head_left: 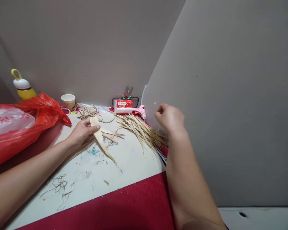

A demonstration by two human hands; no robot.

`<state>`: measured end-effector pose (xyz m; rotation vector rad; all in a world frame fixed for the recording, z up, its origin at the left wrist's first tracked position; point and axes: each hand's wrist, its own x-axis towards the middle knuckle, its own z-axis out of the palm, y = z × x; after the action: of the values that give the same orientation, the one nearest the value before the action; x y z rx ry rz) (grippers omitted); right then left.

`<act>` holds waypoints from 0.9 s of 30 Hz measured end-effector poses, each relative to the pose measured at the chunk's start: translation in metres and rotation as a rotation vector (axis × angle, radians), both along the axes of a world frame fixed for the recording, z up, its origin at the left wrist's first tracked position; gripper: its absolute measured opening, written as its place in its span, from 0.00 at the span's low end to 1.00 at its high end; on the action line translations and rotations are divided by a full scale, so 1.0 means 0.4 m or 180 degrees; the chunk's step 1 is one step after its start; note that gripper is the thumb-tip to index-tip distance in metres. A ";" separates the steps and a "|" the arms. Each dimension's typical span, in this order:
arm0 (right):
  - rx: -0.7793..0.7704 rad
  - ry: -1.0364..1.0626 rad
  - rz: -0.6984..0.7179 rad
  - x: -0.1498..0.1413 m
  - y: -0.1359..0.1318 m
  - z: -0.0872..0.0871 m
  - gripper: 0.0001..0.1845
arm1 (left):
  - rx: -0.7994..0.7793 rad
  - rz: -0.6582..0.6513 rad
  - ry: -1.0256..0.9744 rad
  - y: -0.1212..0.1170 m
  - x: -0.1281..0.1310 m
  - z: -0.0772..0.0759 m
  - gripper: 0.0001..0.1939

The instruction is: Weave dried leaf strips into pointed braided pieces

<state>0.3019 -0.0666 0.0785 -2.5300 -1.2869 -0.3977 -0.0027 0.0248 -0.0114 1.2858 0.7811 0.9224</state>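
Note:
My left hand (83, 131) is closed on a long pale dried leaf strip (101, 140) that slants down onto the white board (124, 166). My right hand (170, 117) hovers above the right end of a pile of dried straw strips (141, 129), fingers curled in a pinch; whatever it holds is too small to make out. A few loose strips (112, 134) lie between the hands.
A red plastic bag (19, 124) fills the left side. At the back stand a yellow bottle (22, 87), a paper cup (68, 101), coiled twine (87, 111), a red-and-white box (123, 106) and a pink glue gun (140, 111). A grey partition (225, 111) walls the right. Red cloth (124, 207) lies in front.

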 end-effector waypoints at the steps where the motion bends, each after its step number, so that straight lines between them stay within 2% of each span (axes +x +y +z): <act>1: -0.0234 0.0088 0.0093 -0.005 0.013 -0.019 0.13 | -0.0013 -0.0014 0.0012 0.000 0.000 0.000 0.14; 4: -0.0829 0.0435 0.0473 -0.020 0.045 -0.069 0.13 | -0.0017 -0.0061 0.0040 -0.002 0.001 -0.001 0.14; 6: -0.0879 0.0537 0.0673 -0.033 0.051 -0.082 0.14 | -0.0064 -0.0100 -0.0003 -0.005 0.002 0.000 0.13; 8: -0.0557 0.0511 0.0766 -0.048 0.048 -0.078 0.15 | -0.0173 -0.0135 -0.0086 -0.011 0.003 0.002 0.12; 10: -0.0023 0.0490 0.0911 -0.069 0.044 -0.068 0.15 | -0.0279 -0.0154 -0.0163 -0.018 0.003 0.005 0.11; 12: 0.0533 0.0626 0.1272 -0.101 0.046 -0.066 0.14 | -0.0361 -0.0165 -0.0234 -0.023 0.004 0.008 0.12; 14: 0.0931 0.1032 0.1791 -0.149 0.052 -0.078 0.12 | -0.0423 -0.0162 -0.0268 -0.024 0.004 0.007 0.12; 16: 0.1012 0.1745 0.2272 -0.211 0.059 -0.102 0.11 | -0.0442 -0.0187 -0.0259 -0.023 0.004 0.004 0.12; 18: 0.0777 0.2607 0.2560 -0.276 0.063 -0.132 0.11 | -0.0430 -0.0223 -0.0235 -0.022 0.005 -0.001 0.12; 22: 0.0197 0.3887 0.2595 -0.362 0.059 -0.181 0.11 | -0.0427 -0.0234 -0.0242 -0.020 0.007 -0.004 0.12; 24: 0.0123 0.4318 0.2483 -0.375 0.058 -0.196 0.12 | -0.0434 -0.0261 -0.0265 -0.022 0.006 -0.001 0.12; 27: 0.0266 0.4765 0.2313 -0.372 0.063 -0.213 0.14 | -0.0451 -0.0409 -0.0253 -0.024 0.005 0.004 0.11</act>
<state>0.1532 -0.0412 -0.0067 -1.3037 -1.1912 1.2690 -0.0008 0.0152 -0.0100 1.1548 0.6814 0.7959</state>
